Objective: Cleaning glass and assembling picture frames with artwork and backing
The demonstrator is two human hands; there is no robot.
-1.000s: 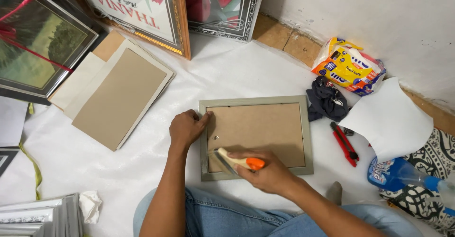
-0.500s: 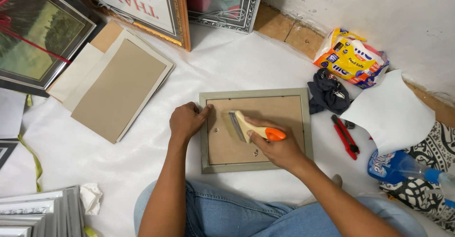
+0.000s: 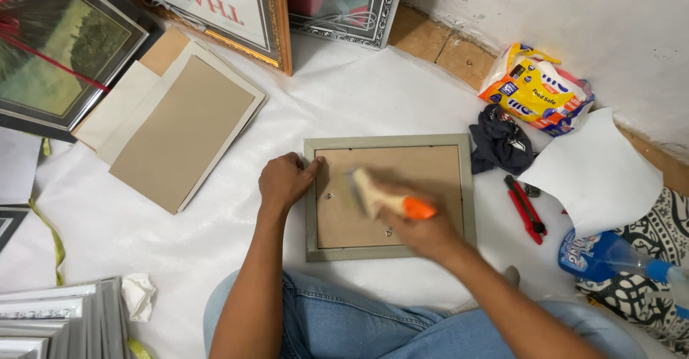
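Right hand [image 3: 423, 231] was closed around the orange handle of a small brush [image 3: 384, 200], bristle end lying on the brown backing board of the grey picture frame [image 3: 388, 196]; brush and hand were motion-blurred. Left hand [image 3: 284, 180] lay on the frame's left rail near the upper corner, fingers curled and pressing down, nothing clasped in it.

Frame position: face down on the white sheet [image 3: 344, 93], directly in front of the person's knees in blue jeans [image 3: 337, 323]. 2 small metal fittings were visible on the backing.

Surroundings:
- right of frame: dark crumpled cloth [image 3: 500, 144], red utility knife [image 3: 525, 208], loose white sheet of paper [image 3: 599, 172], blue spray bottle [image 3: 606, 255];
- near the wall: yellow-and-blue packet [image 3: 538, 90];
- left of frame, well apart: stack of brown and cream boards [image 3: 176, 126];
- top edge: framed pictures [image 3: 222, 4] leaning;
- lower-left corner: stack of silver frames [image 3: 61, 323] with a crumpled white wad [image 3: 138, 293] just beside it.
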